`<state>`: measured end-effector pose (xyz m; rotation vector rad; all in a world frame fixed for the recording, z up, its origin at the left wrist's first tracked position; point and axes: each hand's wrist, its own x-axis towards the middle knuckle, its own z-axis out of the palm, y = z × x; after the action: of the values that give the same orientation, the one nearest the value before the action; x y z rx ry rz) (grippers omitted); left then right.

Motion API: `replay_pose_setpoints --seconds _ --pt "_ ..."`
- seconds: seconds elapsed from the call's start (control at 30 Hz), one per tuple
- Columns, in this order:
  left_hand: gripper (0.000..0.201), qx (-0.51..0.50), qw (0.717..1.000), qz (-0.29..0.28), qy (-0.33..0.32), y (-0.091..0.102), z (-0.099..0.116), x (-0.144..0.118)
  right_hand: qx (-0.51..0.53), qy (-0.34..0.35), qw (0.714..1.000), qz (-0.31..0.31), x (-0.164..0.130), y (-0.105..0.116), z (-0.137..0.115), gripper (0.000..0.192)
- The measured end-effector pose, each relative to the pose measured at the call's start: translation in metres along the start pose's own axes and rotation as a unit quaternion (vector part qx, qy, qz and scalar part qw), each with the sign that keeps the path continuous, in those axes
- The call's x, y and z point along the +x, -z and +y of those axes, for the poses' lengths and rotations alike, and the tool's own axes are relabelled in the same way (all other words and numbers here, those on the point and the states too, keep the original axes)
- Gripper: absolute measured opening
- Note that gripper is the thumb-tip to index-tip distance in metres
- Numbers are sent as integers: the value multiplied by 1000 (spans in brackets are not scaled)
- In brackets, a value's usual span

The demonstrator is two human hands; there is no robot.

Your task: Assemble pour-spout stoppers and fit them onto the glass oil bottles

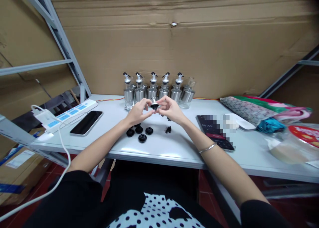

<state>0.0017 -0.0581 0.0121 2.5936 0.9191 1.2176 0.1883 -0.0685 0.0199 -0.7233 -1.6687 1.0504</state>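
Note:
In front of the bottles, my left hand (139, 112) and my right hand (172, 110) meet, fingers closed from both sides on a bottle pourer (155, 106) with a silvery top and a black base. Below my left hand lie several round black stoppers (142, 138) on the white table. A small cluster of tiny black parts (168, 129) sits nearer my right hand. Behind my hands stands a row of glass bottles with steel sleeves (175, 94), several topped by silver-and-black pourers (179, 77). Silvery pieces beside my left hand are partly hidden.
On the left are a phone (87, 123) and a white power strip (72, 114) with a cable. To the right lie a second phone (213, 131), a patterned bag (249, 108) and a tape roll (292, 145). Cardboard (159, 48) backs the table.

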Motion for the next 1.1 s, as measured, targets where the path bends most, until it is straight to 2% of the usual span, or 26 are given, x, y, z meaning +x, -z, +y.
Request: replay_pose_setpoints --seconds 0.17,0.43,0.63,0.77,0.87,1.1 --pt "26 12 999 24 -35 -1 0 -1 -6 8 1000 8 1 0 -2 38" --pt "28 -15 995 7 -97 -1 0 -2 -20 13 1000 19 2 5 0 27" --pt "21 18 992 9 -122 -1 -1 0 12 -24 999 34 2 4 -3 17" --pt "18 50 987 -15 -154 -2 -1 0 26 -32 997 71 2 1 -6 24" --pt "18 59 983 -35 -170 -4 -2 -1 -2 -31 997 67 2 0 -7 29" --pt "34 35 983 -71 -166 -5 -3 -2 -80 -24 995 46 3 8 -8 31"
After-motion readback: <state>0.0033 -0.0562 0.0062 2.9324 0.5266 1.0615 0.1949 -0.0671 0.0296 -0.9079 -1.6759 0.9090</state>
